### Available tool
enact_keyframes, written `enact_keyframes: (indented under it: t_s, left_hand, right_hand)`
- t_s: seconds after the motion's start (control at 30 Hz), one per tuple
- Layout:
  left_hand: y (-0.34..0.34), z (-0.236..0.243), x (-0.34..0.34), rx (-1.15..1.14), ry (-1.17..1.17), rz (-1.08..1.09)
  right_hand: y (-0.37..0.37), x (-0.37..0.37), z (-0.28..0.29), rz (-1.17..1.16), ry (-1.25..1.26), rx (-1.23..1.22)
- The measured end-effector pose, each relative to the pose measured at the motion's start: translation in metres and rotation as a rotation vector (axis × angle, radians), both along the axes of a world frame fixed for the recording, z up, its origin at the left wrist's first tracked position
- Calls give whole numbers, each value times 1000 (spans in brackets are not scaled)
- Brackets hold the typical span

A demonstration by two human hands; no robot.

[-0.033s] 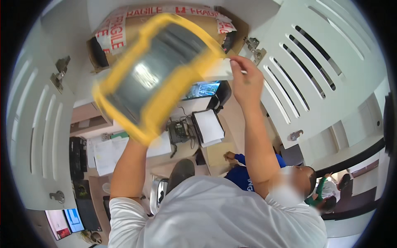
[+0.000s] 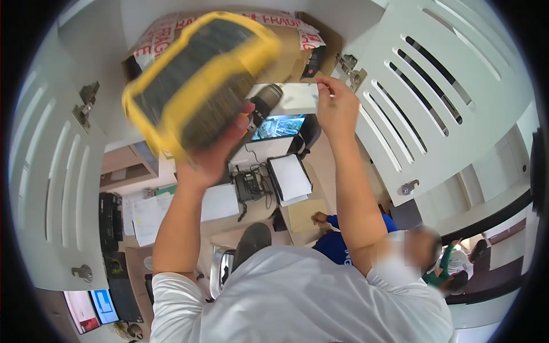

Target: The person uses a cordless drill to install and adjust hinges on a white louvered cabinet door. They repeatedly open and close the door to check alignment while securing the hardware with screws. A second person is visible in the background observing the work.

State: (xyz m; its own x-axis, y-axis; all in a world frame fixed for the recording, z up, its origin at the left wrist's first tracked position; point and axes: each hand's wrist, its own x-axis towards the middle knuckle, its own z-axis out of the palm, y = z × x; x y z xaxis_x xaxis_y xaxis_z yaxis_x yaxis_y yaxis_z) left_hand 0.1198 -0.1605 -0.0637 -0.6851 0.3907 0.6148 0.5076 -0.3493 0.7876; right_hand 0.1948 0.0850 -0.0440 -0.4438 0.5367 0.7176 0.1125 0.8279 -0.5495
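A blurred yellow-and-black case (image 2: 194, 86) fills the upper middle, tilted in front of a cardboard box (image 2: 294, 66) wrapped in red-and-white tape inside the open cabinet. Beneath the case, my left hand (image 2: 214, 151) is raised with fingers curled round it; a drill with a silver chuck (image 2: 266, 97) shows beside those fingers, partly hidden. My right hand (image 2: 337, 106) is at the front edge of the white shelf (image 2: 294, 100), fingertips pinched; what they hold, if anything, is too small to make out.
Slotted white doors (image 2: 434, 97) flank me. Below are a monitor (image 2: 277, 127), a desk phone (image 2: 249, 186), paper trays (image 2: 289, 177) and loose papers (image 2: 148, 217). A person in blue (image 2: 334, 243) is close below my right arm; others are at far right (image 2: 457, 260).
The yellow case has moved up and left and tipped, uncovering my left hand and the drill's chuck. My right hand has shifted slightly left.
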Motion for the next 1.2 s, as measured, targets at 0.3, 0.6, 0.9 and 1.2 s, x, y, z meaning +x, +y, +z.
enact_keyframes:
  t_s: [0.3, 0.6, 0.9, 1.2]
  left_hand:
    - [26, 63, -56, -33, 65, -420]
    - [51, 66, -75, 98, -70, -499]
    - [68, 87, -85, -64, 217, -459]
    - [97, 116, -100, -73, 454, -546]
  right_hand:
    - [73, -67, -23, -212, -572, 262]
    - [75, -64, -17, -195, -578, 211]
    - [41, -55, -31, 366, 435, -721]
    - [33, -72, -26, 890, 1147, -1268]
